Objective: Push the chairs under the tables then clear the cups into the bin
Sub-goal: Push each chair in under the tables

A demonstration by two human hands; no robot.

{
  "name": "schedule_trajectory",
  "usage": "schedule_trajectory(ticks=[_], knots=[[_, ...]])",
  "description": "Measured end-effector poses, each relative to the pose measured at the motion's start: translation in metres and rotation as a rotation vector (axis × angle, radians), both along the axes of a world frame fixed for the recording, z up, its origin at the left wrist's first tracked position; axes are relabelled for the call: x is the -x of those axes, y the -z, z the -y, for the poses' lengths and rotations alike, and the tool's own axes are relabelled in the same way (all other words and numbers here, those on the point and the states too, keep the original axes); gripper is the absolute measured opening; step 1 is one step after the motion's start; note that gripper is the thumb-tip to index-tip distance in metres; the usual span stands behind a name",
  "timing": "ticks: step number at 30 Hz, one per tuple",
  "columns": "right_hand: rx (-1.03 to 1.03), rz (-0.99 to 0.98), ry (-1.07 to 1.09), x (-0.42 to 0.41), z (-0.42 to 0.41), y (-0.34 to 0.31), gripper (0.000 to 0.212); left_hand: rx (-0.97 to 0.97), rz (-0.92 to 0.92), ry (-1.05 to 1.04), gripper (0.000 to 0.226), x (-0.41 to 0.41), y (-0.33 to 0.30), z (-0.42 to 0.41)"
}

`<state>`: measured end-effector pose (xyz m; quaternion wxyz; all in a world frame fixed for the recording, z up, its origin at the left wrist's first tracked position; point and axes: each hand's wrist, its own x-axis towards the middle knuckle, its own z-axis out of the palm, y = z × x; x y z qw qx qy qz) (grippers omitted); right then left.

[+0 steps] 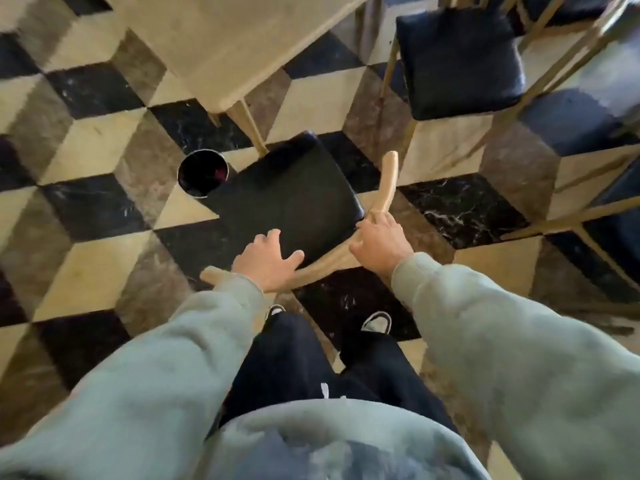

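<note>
Low centre, my left hand (265, 263) lies spread on the chair (287, 199) backrest while my right hand (377, 242) has a closed grip around it. The bin (202, 173) touches the seat's left corner; I could topple it pushing towards the surface (221, 39) above.
</note>
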<state>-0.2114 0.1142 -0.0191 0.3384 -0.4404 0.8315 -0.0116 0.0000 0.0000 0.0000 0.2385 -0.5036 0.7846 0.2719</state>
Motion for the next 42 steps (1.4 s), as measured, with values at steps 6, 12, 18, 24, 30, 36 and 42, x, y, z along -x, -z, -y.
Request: schedule_trajectory(ticks=[6,12,18,24,30,36,42], knots=[[-0.002,0.025,-0.069,0.02,0.001,0.008,0.047,0.062,0.073,-0.147,0.037,-0.033,0.006,-0.034],[0.066,0.178,0.279,0.036,0.021,0.024,0.078,0.226,-0.065,-0.717,0.053,-0.051,0.03,-0.041],[-0.024,0.079,0.314,0.057,0.042,0.041,0.101,0.112,-0.085,-1.153,0.085,-0.048,0.059,-0.012],[-0.03,0.034,0.517,0.077,0.071,0.051,0.102,-0.029,-0.104,-1.457,0.085,-0.039,0.076,0.009],[-0.112,0.299,1.01,0.104,0.089,0.059,0.055,-0.135,-0.245,-1.8,0.062,-0.046,0.08,0.007],[-0.113,0.454,1.168,0.12,0.1,0.069,0.059,-0.194,-0.257,-1.954,0.065,-0.032,0.083,-0.005],[-0.026,0.563,1.164,0.131,0.107,0.081,0.046,-0.16,-0.21,-1.958,0.07,-0.029,0.093,-0.006]])
